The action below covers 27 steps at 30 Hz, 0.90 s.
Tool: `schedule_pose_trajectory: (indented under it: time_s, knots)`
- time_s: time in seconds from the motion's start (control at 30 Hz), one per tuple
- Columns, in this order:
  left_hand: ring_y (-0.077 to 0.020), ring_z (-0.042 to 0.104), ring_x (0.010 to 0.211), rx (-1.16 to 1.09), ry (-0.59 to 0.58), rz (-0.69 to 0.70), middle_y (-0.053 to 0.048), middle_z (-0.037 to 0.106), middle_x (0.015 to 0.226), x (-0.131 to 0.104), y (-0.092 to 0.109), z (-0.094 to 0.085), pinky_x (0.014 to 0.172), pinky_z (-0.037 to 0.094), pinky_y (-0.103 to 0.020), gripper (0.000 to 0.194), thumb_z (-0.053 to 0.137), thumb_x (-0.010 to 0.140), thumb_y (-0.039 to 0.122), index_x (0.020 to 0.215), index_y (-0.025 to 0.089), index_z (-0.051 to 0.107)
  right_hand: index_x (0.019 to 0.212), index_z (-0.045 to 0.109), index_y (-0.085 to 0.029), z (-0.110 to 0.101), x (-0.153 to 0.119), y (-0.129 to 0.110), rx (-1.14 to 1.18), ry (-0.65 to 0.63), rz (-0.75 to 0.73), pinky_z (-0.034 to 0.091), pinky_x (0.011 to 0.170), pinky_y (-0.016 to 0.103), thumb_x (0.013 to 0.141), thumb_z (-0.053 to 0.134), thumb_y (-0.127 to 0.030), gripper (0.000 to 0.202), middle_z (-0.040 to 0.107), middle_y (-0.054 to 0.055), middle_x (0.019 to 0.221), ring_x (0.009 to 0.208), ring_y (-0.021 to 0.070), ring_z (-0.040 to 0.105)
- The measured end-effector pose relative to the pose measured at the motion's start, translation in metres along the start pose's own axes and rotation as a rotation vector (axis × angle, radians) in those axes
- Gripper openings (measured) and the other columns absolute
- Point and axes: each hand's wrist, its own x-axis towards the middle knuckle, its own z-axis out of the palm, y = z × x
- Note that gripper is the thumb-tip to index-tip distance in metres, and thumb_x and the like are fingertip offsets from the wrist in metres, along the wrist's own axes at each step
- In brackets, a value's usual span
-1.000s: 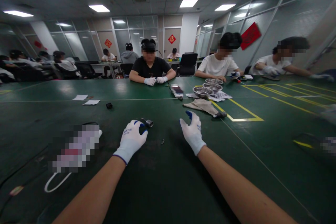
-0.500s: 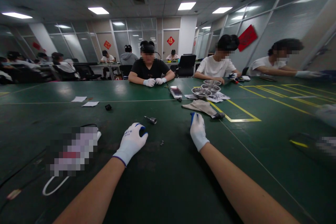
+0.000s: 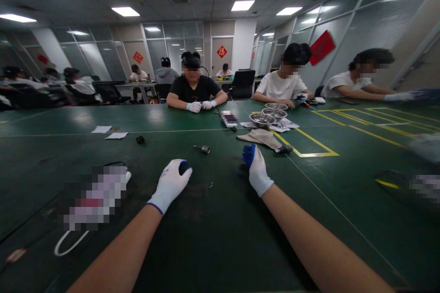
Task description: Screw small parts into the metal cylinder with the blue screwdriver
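My left hand [image 3: 174, 177], in a white glove with blue palm coating, rests on the green table [image 3: 192, 247] with its thumb and fingers curved apart, holding nothing. Ahead and to its right lies a silver metal piece [image 3: 205, 149] with a wide round head and a thin shank, like a socket or hole-saw bit. Several tiny metal parts [image 3: 211, 186], possibly nuts, sit between my hands. My right hand [image 3: 256, 169], gloved alike, stands on edge with its blue palm turned inward, its fingers loosely bent and nothing visible in them.
Beyond my right hand are a beige cloth bag [image 3: 259, 137], a dark tool end [image 3: 283, 149] and steel bowls [image 3: 262, 119]. A blurred-out white-edged device [image 3: 99, 197] lies left. White paper slips [image 3: 117, 135] and a small black object [image 3: 140, 139] lie farther off. People sit across.
The silver metal piece has shifted a little away and to the right, turning slightly. My right hand has turned and loosened, showing more blue palm and fingers. My left hand stays nearly in place.
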Motion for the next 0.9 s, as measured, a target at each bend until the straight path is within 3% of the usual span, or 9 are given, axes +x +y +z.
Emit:
schedule_pose_trajectory:
  time_s: [0.2, 0.3, 0.37, 0.43, 0.5, 0.6, 0.73, 0.83, 0.9]
  knots:
    - [-0.0337, 0.063, 0.126, -0.518, 0.049, -0.138, -0.014, 0.074, 0.124, 0.009, -0.007, 0.001, 0.117, 0.042, -0.053, 0.036, 0.070, 0.082, 0.038, 0.112, 0.019, 0.071, 0.095, 0.060, -0.026, -0.009, 0.006, -0.018, 0.189, -0.017, 0.240, 0.061, 0.078, 0.042, 0.084, 0.031, -0.079, 0.062, 0.070, 0.011, 0.099, 0.093, 0.0259, 0.072]
    - [-0.0302, 0.066, 0.126, -0.754, 0.041, -0.155, -0.012, 0.072, 0.129, 0.013, -0.010, -0.006, 0.109, 0.051, -0.053, 0.043, 0.050, 0.096, 0.051, 0.126, 0.025, 0.066, 0.101, 0.059, -0.026, -0.025, 0.014, -0.027, 0.331, -0.050, 0.328, 0.061, 0.081, 0.047, 0.086, 0.027, -0.077, 0.061, 0.069, 0.013, 0.109, 0.098, 0.0269, 0.072]
    - [-0.0305, 0.067, 0.125, -1.055, 0.029, -0.237, -0.014, 0.070, 0.134, 0.013, -0.011, -0.013, 0.105, 0.055, -0.055, 0.054, 0.035, 0.099, 0.059, 0.134, 0.027, 0.062, 0.105, 0.059, -0.026, -0.037, 0.023, -0.032, 0.366, 0.025, 0.362, 0.061, 0.081, 0.048, 0.089, 0.024, -0.073, 0.060, 0.069, 0.013, 0.109, 0.097, 0.0265, 0.072]
    - [-0.0307, 0.068, 0.125, -1.345, 0.016, -0.356, -0.015, 0.067, 0.138, 0.013, -0.011, -0.018, 0.104, 0.056, -0.054, 0.059, 0.031, 0.099, 0.062, 0.136, 0.027, 0.060, 0.110, 0.058, -0.025, -0.050, 0.035, -0.037, 0.146, 0.265, 0.321, 0.062, 0.079, 0.045, 0.096, 0.016, -0.061, 0.057, 0.069, 0.011, 0.102, 0.092, 0.0251, 0.073]
    - [-0.0295, 0.067, 0.125, -1.477, 0.005, -0.441, -0.014, 0.066, 0.140, 0.012, -0.008, -0.019, 0.105, 0.055, -0.051, 0.055, 0.035, 0.100, 0.060, 0.133, 0.025, 0.062, 0.119, 0.057, -0.023, -0.065, 0.046, -0.043, -0.141, 0.501, 0.254, 0.060, 0.084, 0.045, 0.099, 0.017, -0.050, 0.052, 0.069, 0.011, 0.105, 0.099, 0.0254, 0.072]
    - [-0.0267, 0.071, 0.118, -1.493, -0.035, -0.473, -0.014, 0.070, 0.132, 0.011, -0.001, -0.012, 0.104, 0.056, -0.046, 0.043, 0.041, 0.102, 0.048, 0.120, 0.020, 0.069, 0.129, 0.055, -0.018, -0.090, 0.056, -0.051, -0.363, 0.648, 0.212, 0.049, 0.106, 0.050, 0.095, 0.042, -0.044, 0.045, 0.064, 0.018, 0.126, 0.126, 0.0326, 0.059]
    - [-0.0239, 0.074, 0.100, -1.479, -0.077, -0.394, -0.013, 0.077, 0.112, 0.005, 0.008, 0.004, 0.094, 0.059, -0.039, 0.025, 0.057, 0.097, 0.030, 0.101, 0.014, 0.076, 0.129, 0.064, -0.017, -0.115, 0.059, -0.057, -0.743, 0.567, 0.273, 0.032, 0.114, 0.063, 0.082, 0.065, -0.046, 0.055, 0.055, 0.025, 0.144, 0.140, 0.0459, 0.043]
    - [-0.0208, 0.074, 0.087, -1.486, -0.083, -0.371, -0.010, 0.079, 0.100, 0.003, 0.011, 0.009, 0.085, 0.060, -0.034, 0.017, 0.062, 0.094, 0.022, 0.093, 0.014, 0.077, 0.136, 0.062, -0.018, -0.120, 0.063, -0.056, -0.921, 0.462, 0.320, 0.030, 0.112, 0.066, 0.085, 0.061, -0.053, 0.063, 0.053, 0.026, 0.148, 0.141, 0.0463, 0.042]
    - [-0.0185, 0.073, 0.078, -1.502, -0.090, -0.416, -0.009, 0.079, 0.090, 0.004, 0.012, 0.008, 0.079, 0.060, -0.032, 0.022, 0.058, 0.097, 0.021, 0.088, 0.013, 0.077, 0.140, 0.061, -0.016, -0.120, 0.066, -0.054, -0.981, 0.417, 0.335, 0.031, 0.109, 0.066, 0.086, 0.057, -0.056, 0.066, 0.052, 0.027, 0.149, 0.141, 0.0460, 0.041]
